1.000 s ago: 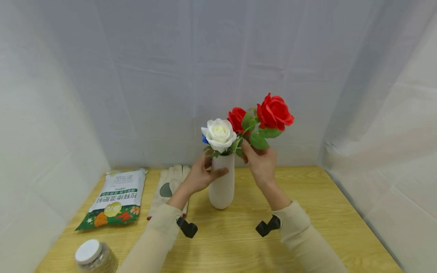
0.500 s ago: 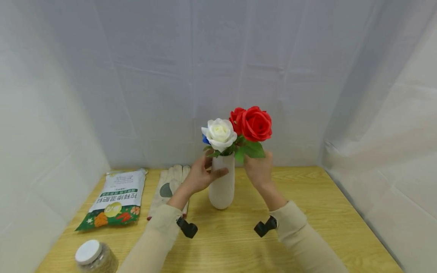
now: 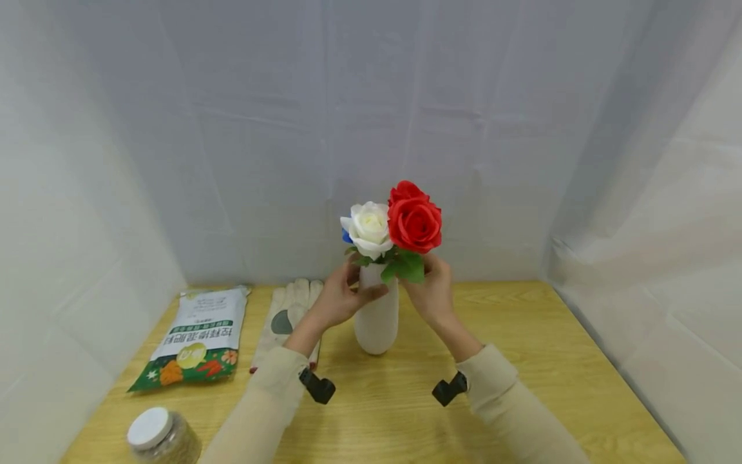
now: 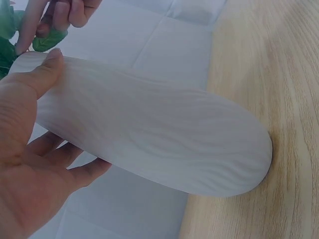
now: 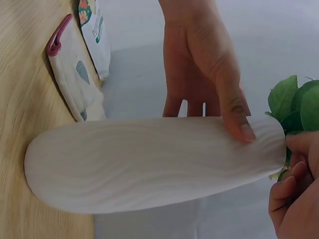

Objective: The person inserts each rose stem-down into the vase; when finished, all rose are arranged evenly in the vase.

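A white vase (image 3: 375, 322) with a rippled surface stands upright on the table. My left hand (image 3: 336, 298) grips it near the top, thumb across the front and fingers behind, as the left wrist view also shows. In the vase are a white rose (image 3: 370, 227), a blue flower (image 3: 346, 236) mostly hidden behind it, and a second red rose (image 3: 406, 189) at the back. At the vase mouth my right hand (image 3: 430, 290) pinches the front red rose (image 3: 416, 225) below its green leaves (image 3: 406, 265). The stem inside the vase is hidden.
On the left of the wooden table (image 3: 522, 361) lie a fertilizer bag (image 3: 199, 335) and a pair of work gloves (image 3: 284, 322). A clear jar with a white lid (image 3: 151, 428) stands at the front left. White sheeting (image 3: 371, 96) closes off the back and sides.
My right hand has brought the front red rose left and down to the vase mouth, so its bloom now overlaps the other red rose. My left hand has stayed on the vase.
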Demonstrator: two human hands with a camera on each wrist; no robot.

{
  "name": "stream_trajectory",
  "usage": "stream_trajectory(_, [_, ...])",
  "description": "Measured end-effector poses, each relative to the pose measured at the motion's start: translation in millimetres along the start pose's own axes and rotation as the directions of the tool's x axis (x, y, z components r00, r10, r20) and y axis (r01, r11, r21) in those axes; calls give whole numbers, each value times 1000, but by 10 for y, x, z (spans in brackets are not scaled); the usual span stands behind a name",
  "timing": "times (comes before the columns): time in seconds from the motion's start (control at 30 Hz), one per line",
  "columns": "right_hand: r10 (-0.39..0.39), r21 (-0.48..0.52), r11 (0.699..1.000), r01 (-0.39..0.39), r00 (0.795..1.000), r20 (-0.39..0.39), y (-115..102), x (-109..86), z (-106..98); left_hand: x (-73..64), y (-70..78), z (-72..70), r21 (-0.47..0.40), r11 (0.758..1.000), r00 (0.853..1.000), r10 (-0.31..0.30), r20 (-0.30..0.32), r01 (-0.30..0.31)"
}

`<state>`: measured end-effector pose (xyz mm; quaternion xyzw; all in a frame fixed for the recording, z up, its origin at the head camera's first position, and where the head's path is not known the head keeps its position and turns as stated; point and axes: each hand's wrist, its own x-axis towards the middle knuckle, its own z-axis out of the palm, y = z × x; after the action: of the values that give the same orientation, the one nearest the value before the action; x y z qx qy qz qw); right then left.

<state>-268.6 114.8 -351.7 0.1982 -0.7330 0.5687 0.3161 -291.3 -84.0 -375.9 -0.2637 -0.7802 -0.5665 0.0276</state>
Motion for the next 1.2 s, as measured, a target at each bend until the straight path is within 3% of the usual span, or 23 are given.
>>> stream_trajectory(0.17, [-37,34,999,35,997,61,-25,-36,-58,3,-3,-5,-4,1000,1000,4,-5,-4])
stream_trajectory(0.37, [-29,72,997,24,998,60,-62,-13,-57,0,-25,-9,1,1000,1000,-10,3,10])
stream_trajectory(0.7, [95,44,994,-102,987,128,-117,80,-65,15,-25,-7,-5,998,998,69,3,-69])
stream_trajectory(1.03, [176,75,978,-196,962,209,-186,169,-84,25,-34,9,4,998,998,65,-10,-65])
stream_trajectory(1.2, [150,96,981,-169,973,178,-175,178,-62,22,-33,17,3,999,999,52,-11,-52])
